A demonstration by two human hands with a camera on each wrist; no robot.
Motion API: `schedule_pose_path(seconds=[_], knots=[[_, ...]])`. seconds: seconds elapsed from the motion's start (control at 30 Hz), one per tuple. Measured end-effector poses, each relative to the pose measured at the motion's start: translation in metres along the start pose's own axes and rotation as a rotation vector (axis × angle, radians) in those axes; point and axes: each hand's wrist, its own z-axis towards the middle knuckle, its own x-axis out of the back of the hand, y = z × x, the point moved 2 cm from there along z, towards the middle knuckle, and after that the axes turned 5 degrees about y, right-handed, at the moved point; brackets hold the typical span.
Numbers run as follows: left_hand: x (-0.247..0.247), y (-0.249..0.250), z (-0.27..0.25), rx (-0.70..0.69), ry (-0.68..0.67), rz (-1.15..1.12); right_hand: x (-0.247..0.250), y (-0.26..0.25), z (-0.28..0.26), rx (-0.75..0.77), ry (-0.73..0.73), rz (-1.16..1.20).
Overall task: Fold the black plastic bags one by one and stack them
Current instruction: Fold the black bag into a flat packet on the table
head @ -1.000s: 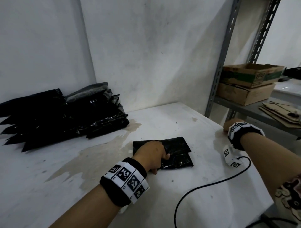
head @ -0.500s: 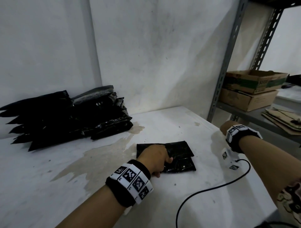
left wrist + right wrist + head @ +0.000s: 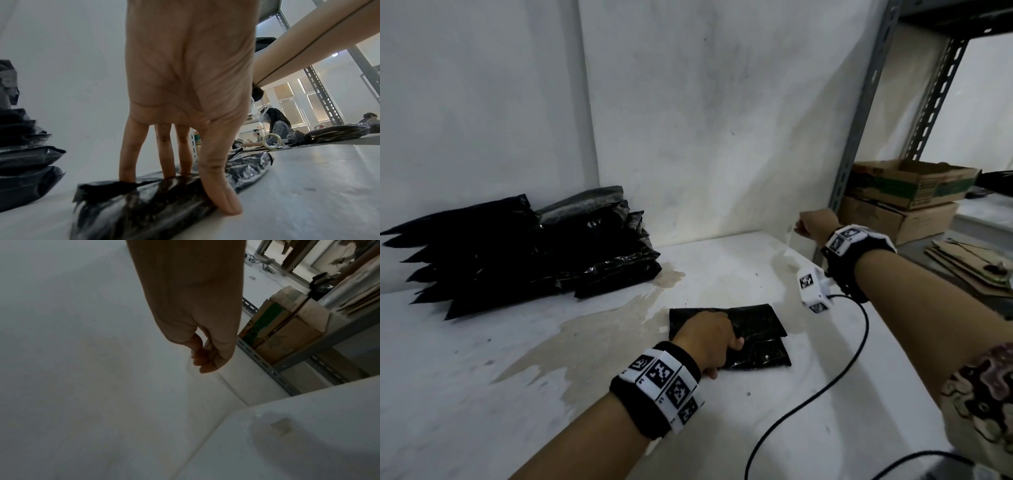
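A folded black bag lies on the white table. My left hand holds its left part. In the left wrist view the fingers dig into the bag and the thumb sits at its near edge. A stack of black bags rests against the back wall at the left. My right hand is raised near the wall at the table's far right corner. It pinches a thin clear strip that runs down to the table's corner.
A black cable trails across the table's right part from my right wrist. A grey metal shelf post stands to the right, with cardboard boxes behind it. The left wrist view shows a tape roll and another person farther off.
My right hand has risen from the table's right edge and moved back toward the wall. The left hand stays on the folded bag.
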Motion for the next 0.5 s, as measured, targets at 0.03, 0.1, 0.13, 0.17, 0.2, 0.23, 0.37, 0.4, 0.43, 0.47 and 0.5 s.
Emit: schedule_pose_path(seconds=[0.03, 0.1, 0.13, 0.17, 0.2, 0.23, 0.37, 0.4, 0.43, 0.47, 0.5], knots=[[0.001, 0.0, -0.002, -0.002, -0.013, 0.002, -0.002, 0.0, -0.001, 0.003, 0.023, 0.016], [0.003, 0.0, -0.002, -0.014, -0.004, -0.004, -0.001, 0.001, -0.002, 0.01, 0.092, 0.126], [0.001, -0.001, 0.0, -0.021, 0.011, -0.009, -0.002, 0.003, -0.003, 0.018, 0.122, 0.168], [0.0, 0.001, 0.0, -0.028, 0.0, -0.011, -0.001, 0.007, -0.003, 0.015, 0.145, 0.198], [-0.002, 0.001, 0.002, -0.035, -0.006, -0.008, -0.003, 0.009, -0.004, 0.026, 0.172, 0.227], [-0.003, 0.002, 0.002, -0.027, -0.029, 0.002, -0.006, 0.011, -0.006, 0.032, 0.201, 0.284], [0.002, 0.0, 0.004, -0.029, -0.027, 0.038, -0.02, -0.031, -0.012, 0.219, 0.213, 0.407], [0.002, 0.0, 0.004, -0.031, -0.015, 0.049, -0.023, -0.05, -0.013, 0.266, 0.186, 0.411], [0.002, 0.0, 0.004, -0.034, -0.007, 0.053, -0.023, -0.068, -0.015, 0.288, 0.149, 0.406], [0.001, 0.001, 0.003, -0.032, 0.0, 0.061, -0.024, -0.082, -0.017, 0.294, 0.122, 0.408], [0.001, 0.002, 0.0, -0.033, -0.001, 0.063, -0.023, -0.091, -0.021, 0.29, 0.103, 0.411]])
